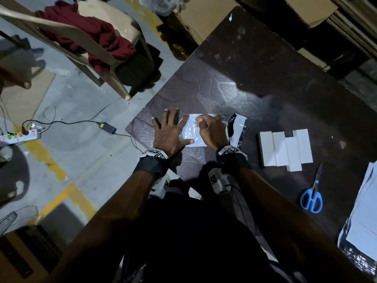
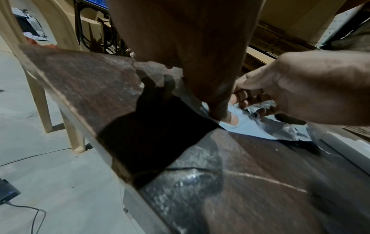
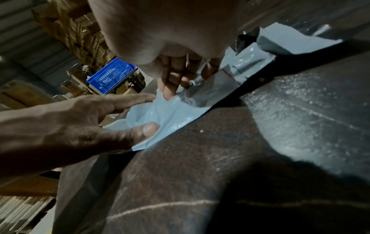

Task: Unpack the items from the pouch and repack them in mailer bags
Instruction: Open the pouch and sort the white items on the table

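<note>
A white mailer bag (image 1: 191, 131) lies flat near the left corner of the dark wooden table (image 1: 255, 78). My left hand (image 1: 171, 131) is spread open, its thumb and forefinger pressing the bag's left end (image 3: 152, 120). My right hand (image 1: 212, 129) has its fingers curled and pinches the bag's crumpled flap (image 3: 192, 88) at the right end (image 2: 260, 109). The flap's black inner side (image 1: 232, 125) sticks up beside my right wrist. Several white flat boxes (image 1: 285, 148) lie side by side to the right.
Blue-handled scissors (image 1: 312, 199) lie at the right, near a stack of mailer bags (image 1: 361, 227) at the table's right edge. A beige plastic chair (image 1: 81, 48) with maroon cloth stands on the floor at left. Cables and a power strip (image 1: 20, 135) lie on the floor.
</note>
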Motion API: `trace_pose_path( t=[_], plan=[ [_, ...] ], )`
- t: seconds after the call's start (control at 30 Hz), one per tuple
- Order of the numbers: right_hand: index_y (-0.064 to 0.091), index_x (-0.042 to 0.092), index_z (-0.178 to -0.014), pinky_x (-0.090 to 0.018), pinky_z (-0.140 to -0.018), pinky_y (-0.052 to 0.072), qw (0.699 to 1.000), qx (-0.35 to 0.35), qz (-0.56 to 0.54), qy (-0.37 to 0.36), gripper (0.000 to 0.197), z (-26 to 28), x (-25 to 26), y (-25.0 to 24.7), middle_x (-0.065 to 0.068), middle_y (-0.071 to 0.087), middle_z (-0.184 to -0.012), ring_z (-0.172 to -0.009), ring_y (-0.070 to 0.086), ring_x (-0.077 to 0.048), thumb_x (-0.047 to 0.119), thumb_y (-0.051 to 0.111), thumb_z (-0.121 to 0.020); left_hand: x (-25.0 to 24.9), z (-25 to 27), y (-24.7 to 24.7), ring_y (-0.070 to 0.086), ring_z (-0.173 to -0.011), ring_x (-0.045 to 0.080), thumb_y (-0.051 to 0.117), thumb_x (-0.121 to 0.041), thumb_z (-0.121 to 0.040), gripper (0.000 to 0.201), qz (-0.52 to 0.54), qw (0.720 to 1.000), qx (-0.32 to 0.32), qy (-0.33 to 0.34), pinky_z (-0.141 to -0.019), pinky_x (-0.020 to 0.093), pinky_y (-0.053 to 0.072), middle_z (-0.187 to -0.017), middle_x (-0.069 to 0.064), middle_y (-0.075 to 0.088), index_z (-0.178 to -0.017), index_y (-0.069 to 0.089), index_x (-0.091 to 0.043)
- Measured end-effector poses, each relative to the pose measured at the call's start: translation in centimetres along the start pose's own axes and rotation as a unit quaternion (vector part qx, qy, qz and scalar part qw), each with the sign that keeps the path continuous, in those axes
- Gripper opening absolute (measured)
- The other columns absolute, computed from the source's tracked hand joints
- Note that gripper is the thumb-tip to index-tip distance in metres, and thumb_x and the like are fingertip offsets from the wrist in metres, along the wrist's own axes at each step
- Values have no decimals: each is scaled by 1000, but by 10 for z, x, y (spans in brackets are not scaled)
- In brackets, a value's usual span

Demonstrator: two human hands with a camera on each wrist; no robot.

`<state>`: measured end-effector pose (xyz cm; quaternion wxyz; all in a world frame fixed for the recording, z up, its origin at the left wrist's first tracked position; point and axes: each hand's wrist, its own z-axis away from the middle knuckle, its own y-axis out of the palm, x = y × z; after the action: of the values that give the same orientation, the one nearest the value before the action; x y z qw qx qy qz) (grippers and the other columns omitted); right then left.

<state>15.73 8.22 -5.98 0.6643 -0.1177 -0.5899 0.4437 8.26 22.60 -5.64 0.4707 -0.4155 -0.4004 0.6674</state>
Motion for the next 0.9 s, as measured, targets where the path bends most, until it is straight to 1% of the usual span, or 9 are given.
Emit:
trace_pose_path(
  t=[0.1, 0.17, 0.27, 0.4, 0.53, 0.6, 0.73, 0.83, 0.9],
  plan=[
    [69, 21, -90, -41, -81, 47, 999, -10, 32, -21, 22, 4, 3, 3, 5, 71, -90, -101, 56, -26, 41, 67, -82, -3, 6, 2, 10, -144, 36, 54, -75, -77, 89, -18, 1000, -13, -4, -107, 68, 12, -158, 7, 18, -149, 30, -30],
    [68, 20, -89, -41, -80, 46, 997, -5, 73, -35, 23, 7, 5, 8, 4, 69, -92, -103, 53, -27, 40, 72, -79, -3, 8, 2, 13, -144, 37, 51, -78, -76, 89, -27, 999, -21, 3, -106, 70, 12, -157, 8, 19, -148, 32, -27],
    [68, 18, -83, -43, -79, 46, 998, -18, 66, -17, 11, 6, 7, 8, 0, 70, -92, -104, 53, -30, 29, 68, -84, -2, 12, 0, 17, -142, 38, 51, -79, -75, 89, -36, 999, -37, 17, -105, 72, 13, -156, 9, 23, -144, 39, -24],
    [68, 19, -76, -38, -73, 48, 998, -23, 51, 3, 16, 5, 4, 6, -2, 70, -90, -95, 59, -29, 32, 64, -86, -1, 17, -4, 18, -142, 37, 51, -77, -76, 85, -44, 997, -51, 33, -106, 74, 10, -156, 9, 23, -139, 47, -22],
    [68, 21, -77, -39, -78, 47, 999, -5, 46, 23, 18, 10, 2, 4, -1, 69, -93, -93, 58, -27, 34, 62, -87, 1, 22, -4, 22, -141, 39, 37, -77, -84, 78, -57, 995, -62, 61, -105, 75, 9, -153, 9, 30, -131, 57, -18],
    [67, 23, -76, -38, -81, 46, 998, -3, 38, 42, 17, 13, 3, 4, 2, 69, -93, -96, 57, -25, 35, 62, -87, 0, 25, -5, 23, -141, 39, 35, -73, -86, 75, -81, 993, -61, 65, -106, 74, 11, -152, 9, 32, -132, 56, -17],
    [60, 28, -65, -38, -83, 51, 993, -9, -45, 105, 18, 15, 7, 3, 10, 63, -72, -86, 62, -20, 34, 67, -80, -4, 28, -7, 23, -142, 39, 40, -70, -86, 76, -109, 990, -54, 65, -107, 74, 8, -151, 11, 35, -135, 54, -14],
    [63, 28, -62, -42, -79, 54, 987, -20, -110, 119, 13, 16, 5, 4, 2, 70, -72, -77, 66, -22, 35, 66, -72, -4, 27, -7, 22, -143, 39, 40, -72, -85, 77, -113, 990, -53, 63, -107, 73, 5, -151, 10, 35, -135, 54, -15],
    [67, 25, -65, -42, -79, 54, 986, -18, -118, 115, 10, 16, 5, 3, -3, 72, -75, -77, 67, -24, 31, 67, -73, -3, 27, -7, 21, -143, 39, 36, -73, -85, 79, -117, 990, -47, 60, -107, 73, 3, -151, 10, 35, -136, 53, -15]
  ],
)
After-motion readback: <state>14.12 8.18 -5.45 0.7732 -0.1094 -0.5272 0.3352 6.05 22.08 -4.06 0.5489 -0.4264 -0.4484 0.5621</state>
